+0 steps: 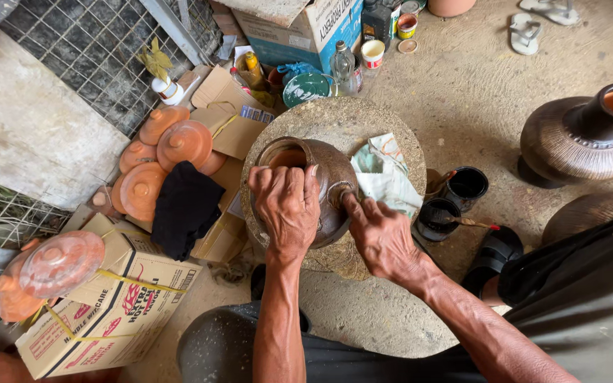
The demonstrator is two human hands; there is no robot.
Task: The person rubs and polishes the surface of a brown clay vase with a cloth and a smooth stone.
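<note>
Your left hand point(286, 207) is clamped over the rim of the brown clay pot point(321, 186), fingers curled across its open mouth and gripping it. Your right hand point(383, 237) presses against the pot's side, thumb and forefinger pinched at a small spot on the wall; whether they hold a tool there is too small to tell. The pot sits near the middle of a round speckled work slab point(349, 124), tipped a little toward you.

Close on the right of the pot, a crumpled pale green cloth point(384, 174) lies on the slab, just beside your right hand. Off the slab's right edge stand two black cups point(455, 198), one with a brush resting in it. Farther right are a large ribbed dark vase point(580, 138) and the shoulder of another.

To the left, a stack of orange terracotta lids point(168, 152) rests on flattened cardboard, with a black cloth point(186, 206) draped beside them. A cardboard box point(108, 305) tied with yellow strap carries more wrapped lids. Behind the slab sit bottles and small paint tins point(381, 39).
</note>
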